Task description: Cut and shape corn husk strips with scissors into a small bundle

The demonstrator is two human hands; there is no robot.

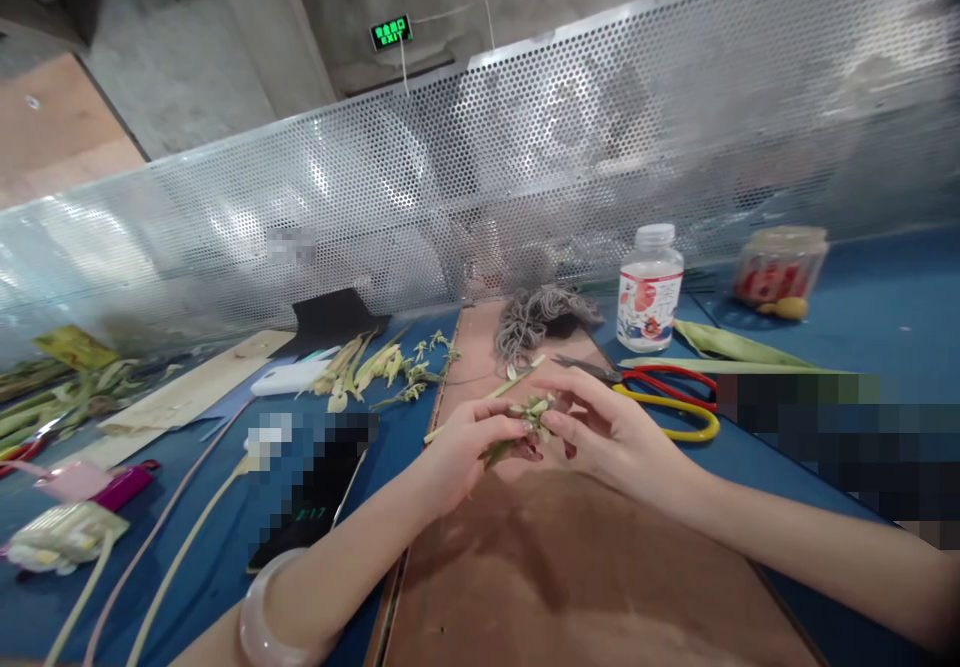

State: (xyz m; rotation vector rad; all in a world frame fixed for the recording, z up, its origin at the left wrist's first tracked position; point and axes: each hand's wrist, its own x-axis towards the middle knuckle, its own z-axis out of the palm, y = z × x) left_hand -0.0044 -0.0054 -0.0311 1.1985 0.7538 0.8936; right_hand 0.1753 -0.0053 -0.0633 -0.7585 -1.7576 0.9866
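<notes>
A small piece of folded pale-green leaf strips [535,411] is held above the brown board, between both hands. My left hand [466,449] pinches it from the left with thumb and fingers. From the other side, the fingertips of my right hand [609,431] close on it. Its exact shape is partly covered by the fingers. Just behind the hands lies a thin pale-green leaf strip [517,377] on the board. Scissors with red and yellow handles [679,402] rest beyond my right hand, their dark blades pointing left.
Grey yarn [536,322] lies at the board's far end. A white-capped bottle [651,292] and a jar [781,265] stand back right, near long leaves [739,345]. Leaf scraps [375,367], a phone [315,507] and cables [191,527] are left. A perforated metal panel [420,187] borders the table.
</notes>
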